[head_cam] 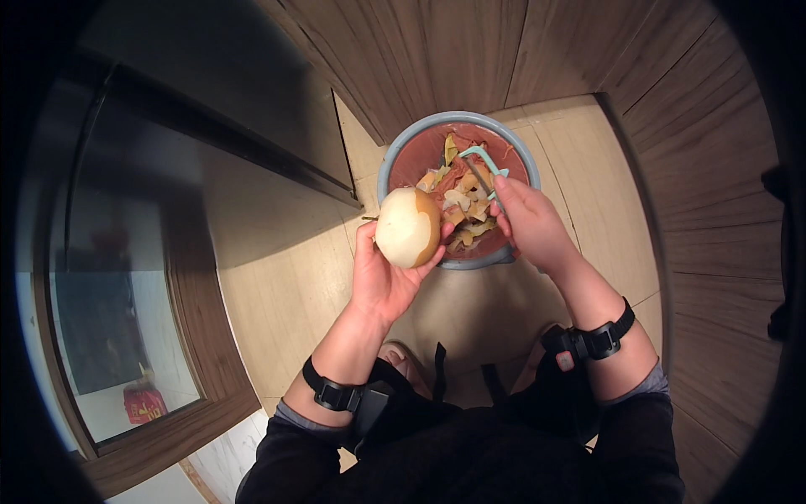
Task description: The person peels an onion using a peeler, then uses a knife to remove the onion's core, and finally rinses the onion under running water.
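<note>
My left hand (385,286) cups a partly peeled pear (403,228), its stem pointing left. Pale flesh shows over most of the visible side, while a band of brown-yellow skin remains along the right. In my right hand (532,223) is a light-green peeler (482,153), gripped by its handle, with the blade end up and to the left, apart from the fruit. Both hands are over a grey-rimmed trash bin (385,165) with a reddish plastic liner (409,151). Fruit peels (465,208) and other scraps lie inside it.
Wood-grain cabinet panels (441,57) rise behind the bin and along the right (718,246). A dark glossy appliance (271,183) stands at left, near a wood-framed glass panel (189,327) with a red package (143,403) visible in it. Beige floor tiles (296,296) surround the bin.
</note>
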`<state>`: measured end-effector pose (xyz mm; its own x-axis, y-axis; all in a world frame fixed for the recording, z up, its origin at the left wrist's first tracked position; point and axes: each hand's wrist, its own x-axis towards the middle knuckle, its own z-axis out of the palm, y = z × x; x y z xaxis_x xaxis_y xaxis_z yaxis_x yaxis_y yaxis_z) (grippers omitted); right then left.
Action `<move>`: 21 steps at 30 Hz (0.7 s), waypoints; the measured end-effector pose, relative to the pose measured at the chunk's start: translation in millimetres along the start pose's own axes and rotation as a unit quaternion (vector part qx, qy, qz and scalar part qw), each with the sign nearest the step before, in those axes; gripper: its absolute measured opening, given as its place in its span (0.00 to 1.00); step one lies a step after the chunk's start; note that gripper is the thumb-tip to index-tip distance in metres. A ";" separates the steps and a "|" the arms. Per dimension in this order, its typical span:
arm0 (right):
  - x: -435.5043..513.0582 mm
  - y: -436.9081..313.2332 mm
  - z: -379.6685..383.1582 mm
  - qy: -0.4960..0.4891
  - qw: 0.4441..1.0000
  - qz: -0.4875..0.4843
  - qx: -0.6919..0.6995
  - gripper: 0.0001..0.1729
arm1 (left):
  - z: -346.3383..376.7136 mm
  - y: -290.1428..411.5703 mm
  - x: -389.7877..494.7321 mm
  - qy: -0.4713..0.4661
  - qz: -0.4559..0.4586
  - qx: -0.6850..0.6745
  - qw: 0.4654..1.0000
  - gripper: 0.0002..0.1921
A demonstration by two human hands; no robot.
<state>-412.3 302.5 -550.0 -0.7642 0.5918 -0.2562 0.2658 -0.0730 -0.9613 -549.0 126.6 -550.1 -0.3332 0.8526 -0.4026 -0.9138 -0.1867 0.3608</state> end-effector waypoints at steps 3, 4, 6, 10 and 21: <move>-7.8 -10.1 10.1 -0.021 0.993 -0.106 -0.056 0.21 | 0.6 -0.9 5.1 0.014 -0.021 -0.014 1.000 0.29; -13.1 -13.5 11.9 -0.025 0.985 -0.140 -0.095 0.21 | 0.5 -1.3 6.0 0.014 -0.032 -0.018 0.999 0.29; -22.4 -20.6 16.6 -0.021 0.960 -0.205 -0.190 0.17 | -0.1 -2.3 4.8 0.011 -0.046 -0.028 0.998 0.29; -28.8 -28.9 23.2 0.028 0.899 -0.301 -0.317 0.15 | -3.0 -7.7 -1.2 -0.006 -0.071 -0.030 0.997 0.28; -5.1 0.1 6.8 0.042 0.893 -0.155 -0.420 0.20 | -12.9 -1.7 -11.6 0.023 -0.071 0.025 0.997 0.28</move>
<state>-412.4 294.0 -549.4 -0.8399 0.5402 0.0527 0.4226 0.7117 -0.5611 -546.6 110.8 -556.9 -0.2125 0.8451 -0.4906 -0.9404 -0.0404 0.3378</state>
